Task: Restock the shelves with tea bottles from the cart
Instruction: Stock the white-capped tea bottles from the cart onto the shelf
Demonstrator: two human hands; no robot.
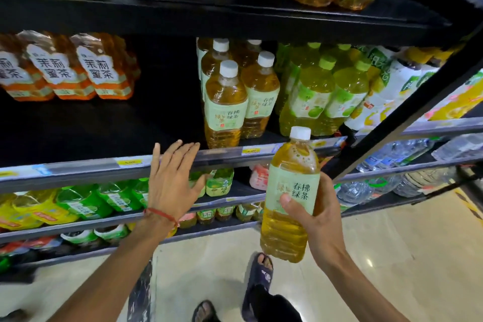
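Gripping a clear plastic bottle of yellow tea (292,178) at lower right, the right hand (320,219) holds it near the grey shelf rail (78,168), left hand (172,180) open at centre; next, I think, it must go up beside the matching white-capped bottles (226,104).

The pale green label on the foreground white-capped amber tea bottle (292,180) reads 春拂绿茶, as on the matching shelf bottles (226,110); the orange-banded tea bottles (102,70) read 茉莉蜜茶.

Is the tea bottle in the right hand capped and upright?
Capped and nearly upright: the tea bottle has its white cap on top, leaning slightly, gripped round its label by the right hand.
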